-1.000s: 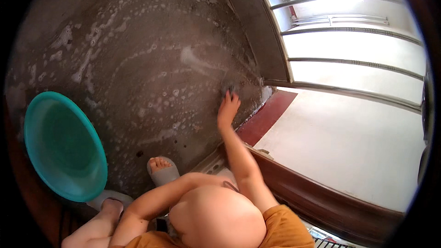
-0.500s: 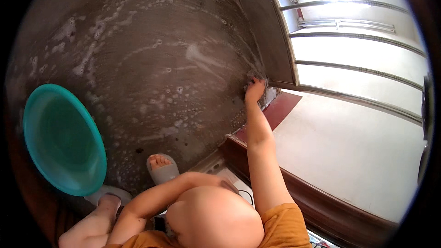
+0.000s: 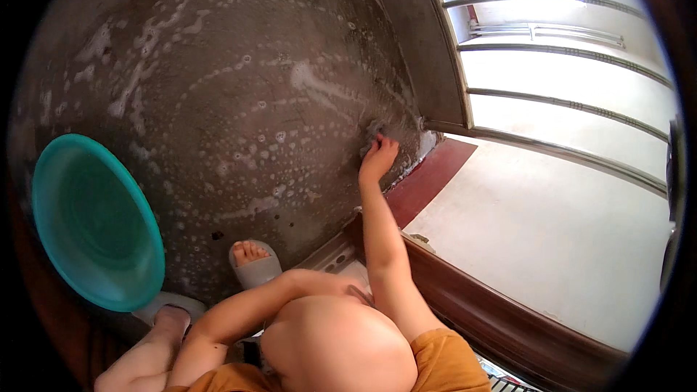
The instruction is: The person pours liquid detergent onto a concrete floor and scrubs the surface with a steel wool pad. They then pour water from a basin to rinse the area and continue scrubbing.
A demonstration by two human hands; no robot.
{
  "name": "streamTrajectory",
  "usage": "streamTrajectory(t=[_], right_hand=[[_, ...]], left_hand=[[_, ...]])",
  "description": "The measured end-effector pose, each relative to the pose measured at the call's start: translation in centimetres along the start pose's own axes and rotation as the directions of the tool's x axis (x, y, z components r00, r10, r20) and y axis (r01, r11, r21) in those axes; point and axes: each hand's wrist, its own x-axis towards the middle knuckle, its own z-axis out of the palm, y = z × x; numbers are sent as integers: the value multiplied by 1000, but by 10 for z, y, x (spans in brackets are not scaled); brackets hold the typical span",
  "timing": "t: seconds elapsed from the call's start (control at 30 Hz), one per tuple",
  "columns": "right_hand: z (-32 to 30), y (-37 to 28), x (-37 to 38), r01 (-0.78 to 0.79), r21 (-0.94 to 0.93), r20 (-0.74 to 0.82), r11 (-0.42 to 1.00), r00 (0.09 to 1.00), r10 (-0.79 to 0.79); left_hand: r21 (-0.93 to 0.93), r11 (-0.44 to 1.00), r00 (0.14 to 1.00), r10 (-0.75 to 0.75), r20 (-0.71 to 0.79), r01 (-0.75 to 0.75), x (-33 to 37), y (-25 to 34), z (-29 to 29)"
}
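My right hand (image 3: 379, 156) reaches out to the wet, soapy dark floor (image 3: 239, 101). Its fingers are closed and pressed down on a small grey scrubber (image 3: 375, 131), which is blurred and mostly covered. A dark red strip (image 3: 435, 170) of the threshold runs just right of that wrist. My left arm lies bent across in front of my raised knee (image 3: 334, 348). My left hand (image 3: 341, 287) rests beyond the knee near the right upper arm, and its fingers are largely hidden.
A large green basin (image 3: 98, 221) stands at the left beside my feet in grey slippers (image 3: 258, 265). Metal bars (image 3: 566, 105) and a dark frame (image 3: 428, 51) border the floor on the right. Below them lies a white surface (image 3: 523, 225) with a brown wooden edge (image 3: 508, 316).
My right hand has moved left and slightly nearer, away from the corner by the frame, with the scrubber along the floor. The left arm stays nearly in place.
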Motion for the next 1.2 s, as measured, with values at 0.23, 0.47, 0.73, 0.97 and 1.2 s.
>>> streamTrajectory(t=[0.23,0.47,0.73,0.97,1.2], right_hand=[[26,70,91,10,-153,134,988,991,11],[5,53,73,90,-166,210,982,976,-54],[-44,-3,-44,141,-149,236,979,966,-103],[-91,-38,-148,88,-34,439,996,896,-64],[-129,-51,-242,-18,-2,711,1000,703,14]], left_hand=[[208,928,951,298,79,-308,-9,-27,1],[2,997,996,83,30,-83,-17,-15,33],[-13,1000,999,-15,51,16,-9,-27,49],[31,994,980,-108,168,104,20,-38,33],[68,989,968,-141,209,130,33,-47,20]])
